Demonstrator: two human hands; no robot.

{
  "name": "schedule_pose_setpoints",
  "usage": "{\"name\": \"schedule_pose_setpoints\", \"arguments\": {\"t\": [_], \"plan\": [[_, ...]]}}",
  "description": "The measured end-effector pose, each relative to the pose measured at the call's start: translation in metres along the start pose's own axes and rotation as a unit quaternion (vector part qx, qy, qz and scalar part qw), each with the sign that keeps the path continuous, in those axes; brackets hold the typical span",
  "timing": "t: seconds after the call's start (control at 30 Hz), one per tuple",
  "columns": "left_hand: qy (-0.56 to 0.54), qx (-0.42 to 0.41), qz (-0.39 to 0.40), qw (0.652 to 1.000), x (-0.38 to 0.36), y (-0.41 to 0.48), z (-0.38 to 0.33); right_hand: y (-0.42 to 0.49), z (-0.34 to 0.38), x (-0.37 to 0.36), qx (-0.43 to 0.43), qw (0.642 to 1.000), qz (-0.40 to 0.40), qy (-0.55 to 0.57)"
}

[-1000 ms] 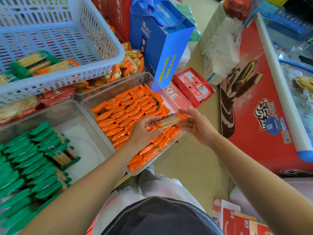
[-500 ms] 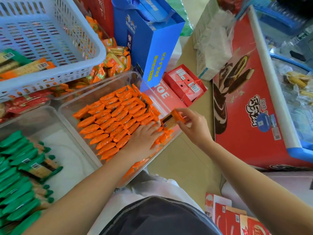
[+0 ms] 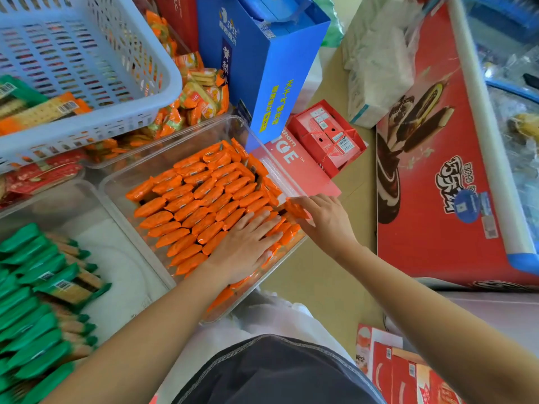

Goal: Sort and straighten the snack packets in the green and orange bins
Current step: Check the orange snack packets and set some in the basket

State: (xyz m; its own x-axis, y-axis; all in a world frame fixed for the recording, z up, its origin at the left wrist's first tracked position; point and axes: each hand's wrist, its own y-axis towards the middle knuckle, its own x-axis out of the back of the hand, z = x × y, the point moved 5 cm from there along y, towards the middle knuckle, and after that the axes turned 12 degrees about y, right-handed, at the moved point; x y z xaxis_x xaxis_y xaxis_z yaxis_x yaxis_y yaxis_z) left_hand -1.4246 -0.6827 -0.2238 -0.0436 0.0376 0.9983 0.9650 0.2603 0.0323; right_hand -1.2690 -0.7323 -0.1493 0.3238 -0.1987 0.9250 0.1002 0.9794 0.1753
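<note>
Orange bin: a clear, rigid plastic bin point(image 3: 110, 185) is sitting near the frame's centre, holding glossy orange foil packets point(image 3: 198, 205) with crimped ends, lying in tight slanted rows.
Left hand: the left hand point(image 3: 248, 246) is lying flat and released, fingers straight, pressing on the rows at the bin's 5 o'clock part.
Right hand: the right hand point(image 3: 323, 220) is grasping one orange foil packet point(image 3: 296, 209) in its curled fingertips at the bin's 3 o'clock edge, touching the end of a row.
Green bin: at 8 o'clock a second clear plastic bin point(image 3: 122, 258) is holding shiny green packets point(image 3: 32, 290) in overlapping rows, a few lying askew on top.
Surroundings: a pale blue lattice plastic basket point(image 3: 87, 53) is sitting at 11 o'clock and a smooth blue card gift bag point(image 3: 262, 68) at 12 o'clock.
Change: a second ago both hands were holding the single packet above the bin; now the left hand is down on the rows and the right alone is bringing the packet to the edge.
</note>
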Motion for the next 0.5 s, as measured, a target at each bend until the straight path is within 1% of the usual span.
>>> {"name": "schedule_pose_setpoints", "arguments": {"t": [0.07,0.13,0.23,0.3,0.33,0.43,0.5], "plan": [[-0.004,-0.007,-0.008,1.0,-0.001,-0.001,0.001,0.001,0.0,-0.002,0.01,0.999,-0.029,-0.016],[-0.015,-0.01,-0.018,1.0,0.0,-0.002,0.002,0.001,-0.001,-0.006,0.003,0.999,-0.028,-0.021],[-0.015,-0.014,-0.02,1.0,0.003,-0.001,0.004,0.001,-0.005,-0.018,-0.029,0.998,0.045,-0.027],[-0.014,-0.015,-0.023,1.0,0.004,0.0,0.005,0.0,-0.011,-0.021,-0.05,0.996,0.071,-0.018],[-0.014,-0.016,-0.028,0.999,0.006,0.001,0.006,-0.001,-0.014,-0.019,-0.061,0.996,0.068,-0.007],[-0.014,-0.02,-0.035,0.999,0.008,0.004,0.008,0.001,-0.023,-0.006,-0.095,0.995,0.022,0.029],[-0.009,-0.015,-0.036,0.999,0.01,0.01,0.011,0.004,-0.027,-0.003,-0.115,0.993,0.016,0.035]]}}
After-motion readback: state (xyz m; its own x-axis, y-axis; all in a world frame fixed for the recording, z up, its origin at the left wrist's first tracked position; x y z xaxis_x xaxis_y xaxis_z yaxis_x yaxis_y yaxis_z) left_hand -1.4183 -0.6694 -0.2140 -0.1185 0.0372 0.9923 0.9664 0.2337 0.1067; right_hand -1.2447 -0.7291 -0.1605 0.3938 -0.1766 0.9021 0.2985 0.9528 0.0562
